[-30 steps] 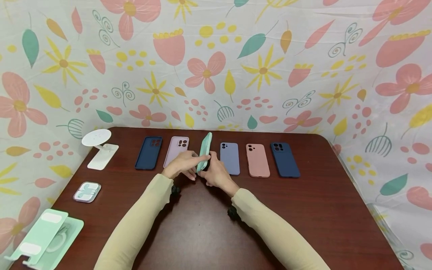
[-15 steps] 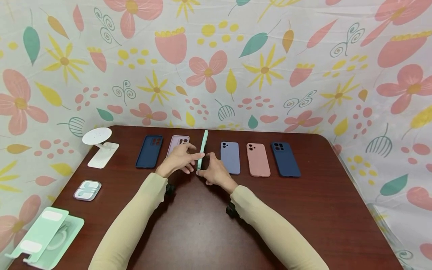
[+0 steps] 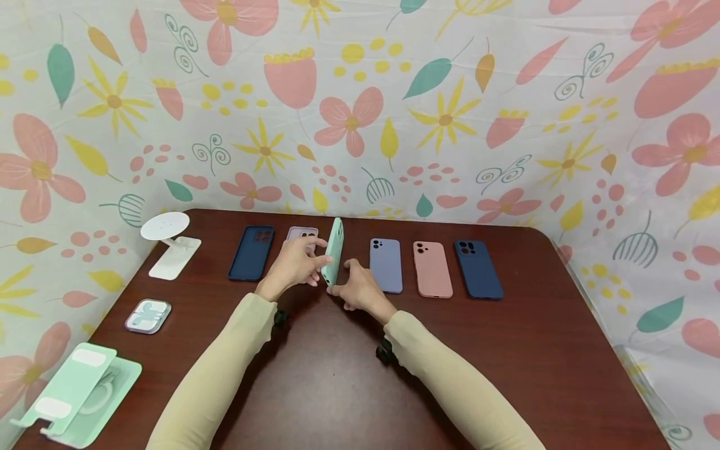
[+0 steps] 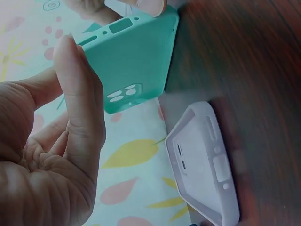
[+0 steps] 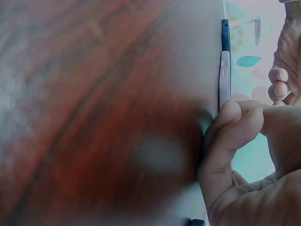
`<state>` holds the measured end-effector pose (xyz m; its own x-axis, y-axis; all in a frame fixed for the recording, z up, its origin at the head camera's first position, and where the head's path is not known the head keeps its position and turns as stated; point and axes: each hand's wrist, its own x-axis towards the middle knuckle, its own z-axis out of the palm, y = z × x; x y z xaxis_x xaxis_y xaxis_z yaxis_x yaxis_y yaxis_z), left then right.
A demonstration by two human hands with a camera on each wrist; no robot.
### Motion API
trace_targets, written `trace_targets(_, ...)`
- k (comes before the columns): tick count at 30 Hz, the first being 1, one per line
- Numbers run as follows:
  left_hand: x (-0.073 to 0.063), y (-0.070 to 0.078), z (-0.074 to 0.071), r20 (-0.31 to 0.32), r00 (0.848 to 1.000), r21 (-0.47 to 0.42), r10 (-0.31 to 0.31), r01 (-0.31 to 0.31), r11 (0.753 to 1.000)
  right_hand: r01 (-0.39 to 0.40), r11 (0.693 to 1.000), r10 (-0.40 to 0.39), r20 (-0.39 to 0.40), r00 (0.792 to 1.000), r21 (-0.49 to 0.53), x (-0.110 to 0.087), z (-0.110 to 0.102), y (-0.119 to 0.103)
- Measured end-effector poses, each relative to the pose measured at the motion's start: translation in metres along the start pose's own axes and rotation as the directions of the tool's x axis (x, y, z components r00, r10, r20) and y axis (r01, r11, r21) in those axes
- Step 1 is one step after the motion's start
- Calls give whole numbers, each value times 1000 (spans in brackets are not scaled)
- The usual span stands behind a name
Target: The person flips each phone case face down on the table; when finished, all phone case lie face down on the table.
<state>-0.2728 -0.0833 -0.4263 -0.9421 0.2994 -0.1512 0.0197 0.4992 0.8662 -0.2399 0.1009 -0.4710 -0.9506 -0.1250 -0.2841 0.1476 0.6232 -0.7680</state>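
Note:
A mint-green phone case (image 3: 334,250) stands nearly upright, its lower end close over the table. In the left wrist view the mint case (image 4: 129,66) shows its hollow inside, camera holes and port cutouts. My left hand (image 3: 291,264) pinches its left edge, thumb at the near side and fingers behind. My right hand (image 3: 361,290) grips its lower end, the thumb at the bottom corner. The lilac phone case (image 4: 197,160), hollow side up, lies just past my left hand and is partly hidden by it in the head view.
A dark blue case (image 3: 250,253) lies left; periwinkle (image 3: 385,265), pink (image 3: 432,269) and navy (image 3: 479,269) cases lie right. Along the left edge are a white stand (image 3: 173,257), boxed earphones (image 3: 148,316) and a green folding stand (image 3: 79,394). A patterned cloth (image 3: 360,125) hangs behind.
The mint case has turned to edge-on and then opened its face to view again, shifting slightly left. My left hand has moved a little left; my right hand stays at the lower end.

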Motion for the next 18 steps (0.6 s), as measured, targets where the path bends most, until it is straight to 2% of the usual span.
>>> trace_targets(6, -3, -3, -2, 5, 1000, 27, 3, -3, 1000, -6, 1000, 7, 21, 1000, -12, 9, 1, 9)
trace_targets(11, -4, -6, -3, 24, 1000, 60, -6, 5, 998, -30, 1000, 30, 5, 1000, -1, -3, -2, -2)
trace_targets(18, -1, -12, -2, 40, 999, 66, -11, 8, 998, -58, 998, 58, -30, 998, -6, -6, 0, -5)
